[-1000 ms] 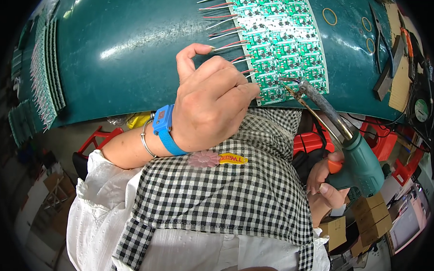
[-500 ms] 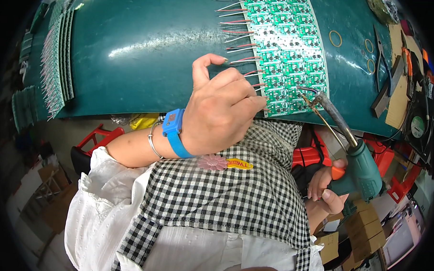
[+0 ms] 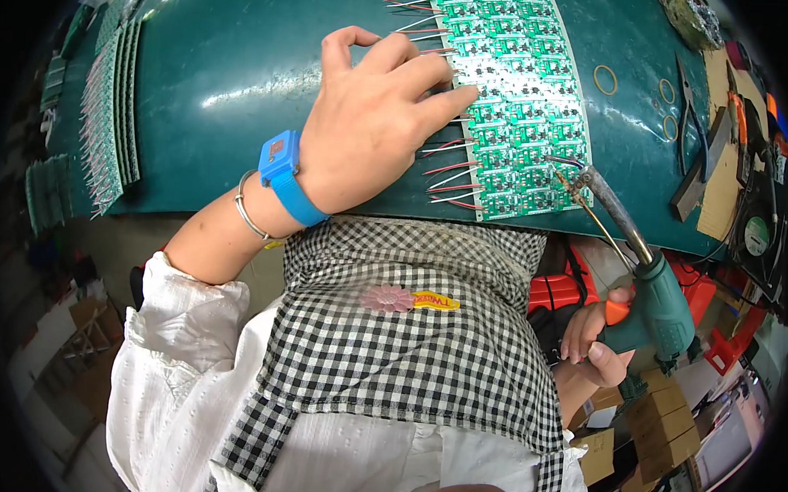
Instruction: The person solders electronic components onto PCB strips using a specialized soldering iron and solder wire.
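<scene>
A long panel of green circuit boards point(image 3: 528, 121) lies on the table, with red and white wires point(image 3: 455, 180) sticking out from its left edge. My left hand point(image 3: 377, 115) is over that edge, its fingers bent and the thumb and forefinger drawn together above the boards. Whatever sits between those fingertips is hidden. My right hand point(image 3: 592, 340) is wrapped round the handle of a green soldering gun point(image 3: 661, 312) with an orange trigger. The gun's metal tip and its thin feed tube reach over the lower right part of the panel.
Several wired board panels point(image 3: 116, 123) stand stacked at the far left of the green table point(image 3: 233, 136). Rubber bands point(image 3: 605, 80), pliers point(image 3: 689, 109) and a dark bar point(image 3: 703, 170) lie to the right. Red stools point(image 3: 566, 287) stand below the table edge.
My left hand has moved up and left along the panel's wired edge, uncovering the lower wires. My right hand keeps hold of the soldering gun, almost unmoved.
</scene>
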The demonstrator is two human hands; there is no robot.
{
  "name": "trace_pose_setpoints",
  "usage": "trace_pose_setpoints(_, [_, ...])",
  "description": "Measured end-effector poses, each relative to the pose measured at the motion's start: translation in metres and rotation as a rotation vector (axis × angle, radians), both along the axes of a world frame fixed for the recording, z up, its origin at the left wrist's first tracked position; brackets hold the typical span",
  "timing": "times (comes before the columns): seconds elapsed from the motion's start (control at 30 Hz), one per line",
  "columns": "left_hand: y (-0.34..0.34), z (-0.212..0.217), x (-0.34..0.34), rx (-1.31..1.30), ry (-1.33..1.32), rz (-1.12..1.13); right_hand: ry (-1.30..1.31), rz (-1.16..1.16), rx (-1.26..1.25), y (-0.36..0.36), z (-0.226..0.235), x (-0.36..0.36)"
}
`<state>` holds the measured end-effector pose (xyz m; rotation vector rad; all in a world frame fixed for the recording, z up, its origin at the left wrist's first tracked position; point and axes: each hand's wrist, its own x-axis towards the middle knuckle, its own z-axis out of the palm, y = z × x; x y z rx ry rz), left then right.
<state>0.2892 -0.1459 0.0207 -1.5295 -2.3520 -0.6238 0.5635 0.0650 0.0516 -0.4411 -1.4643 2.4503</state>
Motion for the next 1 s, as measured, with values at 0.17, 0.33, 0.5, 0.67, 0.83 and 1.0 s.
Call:
trace_pose_setpoints(0.17, [-0.021,0.010,0.000,-0.076,-0.034,-0.001,0.004,-0.020,-0.005,0.004,0.000,0.005])
trace_pose_setpoints(0.33, [-0.021,0.012,-0.004,-0.018,-0.061,0.002,0.008,-0.012,-0.011,0.006,0.001,-0.001])
trace_pose_setpoints(0.5, [-0.002,0.005,-0.002,-0.061,-0.112,-0.029,0.046,0.055,-0.041,0.010,-0.003,-0.002])
trace_pose_setpoints(0.67, [-0.018,0.013,-0.011,-0.057,-0.169,-0.092,0.045,0.021,-0.033,0.009,-0.002,0.005])
trace_pose_setpoints(0.83, [-0.032,0.017,-0.016,-0.120,-0.217,-0.045,0.034,0.007,-0.031,0.008,-0.005,0.001])
trace_pose_setpoints(1.0, [-0.041,0.017,-0.038,-0.126,-0.215,0.154,0.017,0.004,-0.016,0.008,0.001,0.002])
